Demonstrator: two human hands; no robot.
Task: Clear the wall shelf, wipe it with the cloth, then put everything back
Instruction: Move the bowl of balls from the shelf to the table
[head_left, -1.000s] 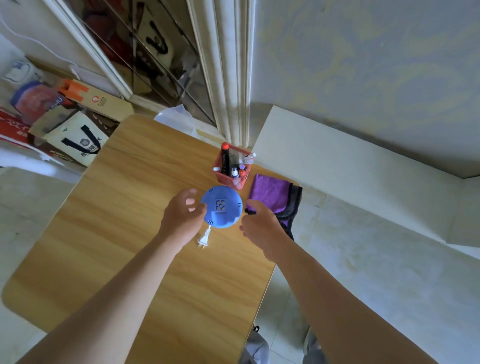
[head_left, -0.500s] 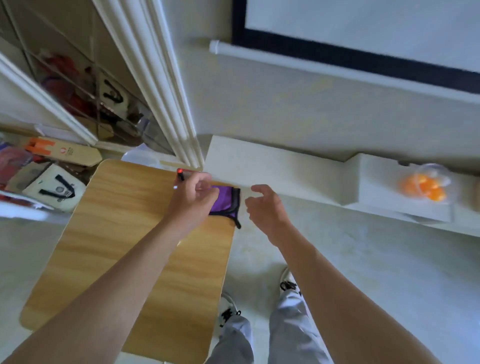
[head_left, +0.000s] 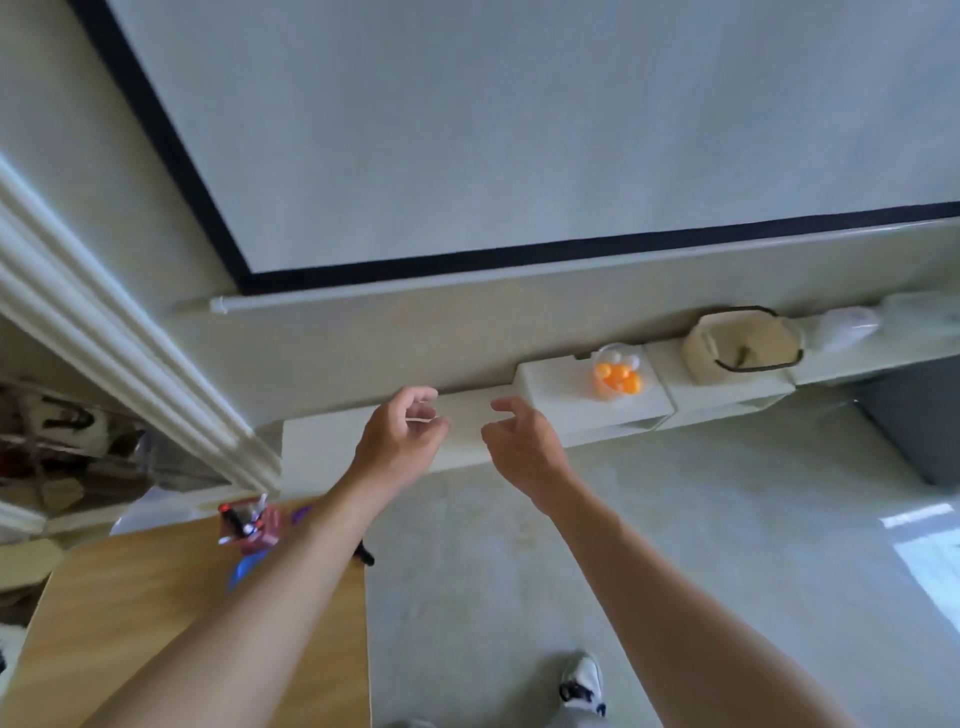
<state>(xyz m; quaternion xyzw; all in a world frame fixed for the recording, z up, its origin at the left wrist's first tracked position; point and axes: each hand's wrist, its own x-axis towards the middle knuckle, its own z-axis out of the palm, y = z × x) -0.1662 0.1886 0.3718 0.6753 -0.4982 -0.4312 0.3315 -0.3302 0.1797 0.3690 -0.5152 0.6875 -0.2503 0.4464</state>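
Both hands, left (head_left: 402, 447) and right (head_left: 522, 451), are hovering loosely curled and empty before the shelf (head_left: 322, 441).

A large pale projection screen (head_left: 519, 130) with a thin black border (head_left: 467, 255) fills the upper part of the wall; its white bottom bar (head_left: 363, 297) runs just under the border; to the left, a white moulded frame (head_left: 104, 332) goes diagonally down, and beside it a glass panel (head_left: 62, 436) shows dark, blurred reflections; a wooden table (head_left: 130, 623) with a light grain stands at the lower left; the floor (head_left: 675, 519) is of pale glossy tiles, with a bright patch of light (head_left: 930, 551) at the right; one white shoe (head_left: 582, 680) with dark laces stands on it; a dark grey cabinet (head_left: 914, 415) is at the right edge.
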